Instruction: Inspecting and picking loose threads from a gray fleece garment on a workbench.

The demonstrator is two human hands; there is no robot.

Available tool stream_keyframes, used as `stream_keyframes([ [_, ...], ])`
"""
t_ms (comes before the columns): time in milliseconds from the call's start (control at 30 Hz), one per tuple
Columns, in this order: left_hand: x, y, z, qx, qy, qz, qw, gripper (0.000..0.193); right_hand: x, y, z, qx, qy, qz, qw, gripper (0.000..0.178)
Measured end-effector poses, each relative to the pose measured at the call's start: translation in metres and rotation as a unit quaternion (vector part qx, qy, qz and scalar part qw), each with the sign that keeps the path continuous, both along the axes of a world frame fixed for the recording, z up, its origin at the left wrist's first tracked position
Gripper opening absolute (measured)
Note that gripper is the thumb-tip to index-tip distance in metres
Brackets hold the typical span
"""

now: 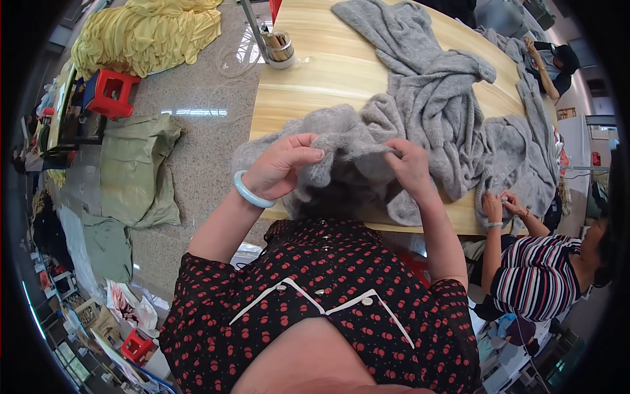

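At the pale wooden bench (pixel 315 79), grey knit garment (pixel 338 121) lies between left hand (pixel 279 165) and right hand (pixel 411 169), each pinching its fabric. It seems soft, light, stretchy; probably best held at folds, gently.

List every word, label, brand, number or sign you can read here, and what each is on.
None can be read.
Grey knitted fabric in the left hand and right hand: no lettering shows.
Green sack: no print can be made out.
White crumpled thing, lower left: reddish marks, too blurred to tell if writing.
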State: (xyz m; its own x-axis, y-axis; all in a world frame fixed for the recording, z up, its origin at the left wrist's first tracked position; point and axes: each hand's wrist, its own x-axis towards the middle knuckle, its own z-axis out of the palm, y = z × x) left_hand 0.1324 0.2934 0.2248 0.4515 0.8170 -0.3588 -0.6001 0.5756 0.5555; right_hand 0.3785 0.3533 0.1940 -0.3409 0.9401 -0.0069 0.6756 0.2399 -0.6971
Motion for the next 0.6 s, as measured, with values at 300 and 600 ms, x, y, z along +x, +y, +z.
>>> stream_keyframes([
  [300,0.019,0.013,0.005,0.028,0.03,0.013,0.999,0.022,-0.017,-0.026,0.073,0.015,0.243,0.113,0.963,0.024],
  [600,0.026,0.017,0.003,0.104,0.062,0.042,0.992,0.011,-0.044,-0.016,0.054,0.044,0.245,0.097,0.964,0.025],
])
